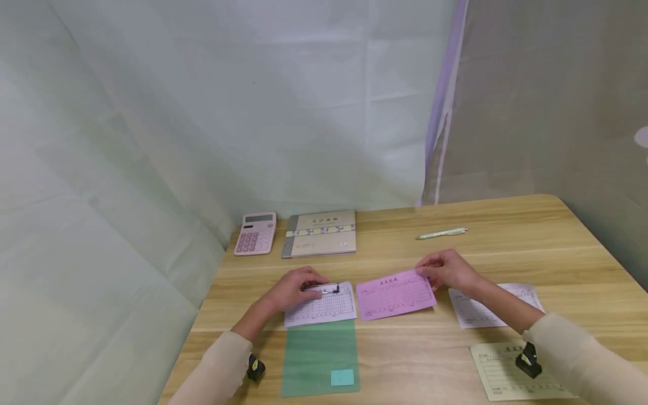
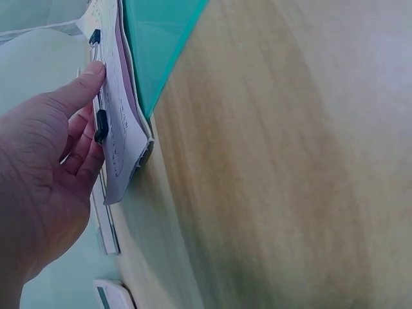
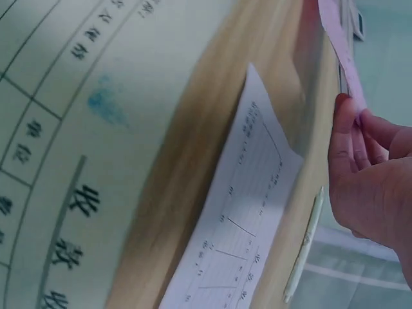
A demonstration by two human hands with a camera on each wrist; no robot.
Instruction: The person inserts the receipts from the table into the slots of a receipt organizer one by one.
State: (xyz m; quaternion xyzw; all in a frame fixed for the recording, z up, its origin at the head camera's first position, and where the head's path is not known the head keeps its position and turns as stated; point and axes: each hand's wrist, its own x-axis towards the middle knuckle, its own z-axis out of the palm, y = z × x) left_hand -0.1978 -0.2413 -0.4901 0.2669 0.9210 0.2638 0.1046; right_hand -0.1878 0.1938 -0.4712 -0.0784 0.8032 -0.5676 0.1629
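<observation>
A pad of white printed receipt forms [image 1: 324,306] lies on top of a green translucent sheet [image 1: 320,349]. Along its upper edge runs a metal paper fastener with black end pieces [image 2: 101,125]. My left hand [image 1: 298,289] grips the pad there, thumb over the fastener and fingers at the far edge; pink paper shows between the layers in the left wrist view. Just to the right, a pink receipt slip [image 1: 395,296] is tilted slightly. My right hand [image 1: 450,271] pinches its upper right corner between thumb and fingers.
A white form [image 1: 476,309] and a pale yellow form [image 1: 496,371] lie under the right forearm. Farther back are a pink calculator [image 1: 256,233], a beige booklet [image 1: 321,233] and a pen [image 1: 442,233]. A small turquoise label [image 1: 342,377] sits on the green sheet.
</observation>
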